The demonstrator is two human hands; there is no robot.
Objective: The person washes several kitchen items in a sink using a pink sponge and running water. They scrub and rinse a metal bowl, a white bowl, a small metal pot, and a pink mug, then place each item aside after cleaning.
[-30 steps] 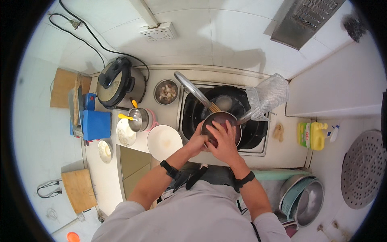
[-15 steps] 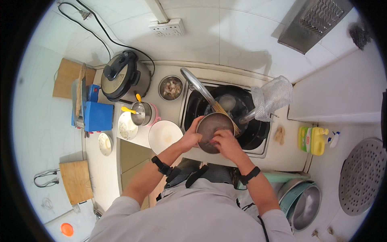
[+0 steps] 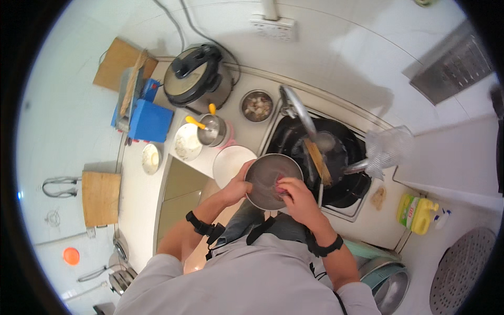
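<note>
Steel bowl (image 3: pixel 266 178), pink sponge (image 3: pixel 280 185) inside

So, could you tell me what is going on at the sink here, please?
A person stands at a kitchen sink washing up. The left hand grips the rim of a round metal bowl, while the right hand presses a pinkish scrubber inside it. A dark wok with a brush sits in the basin, and a white plate lies just left of the bowl.
</note>
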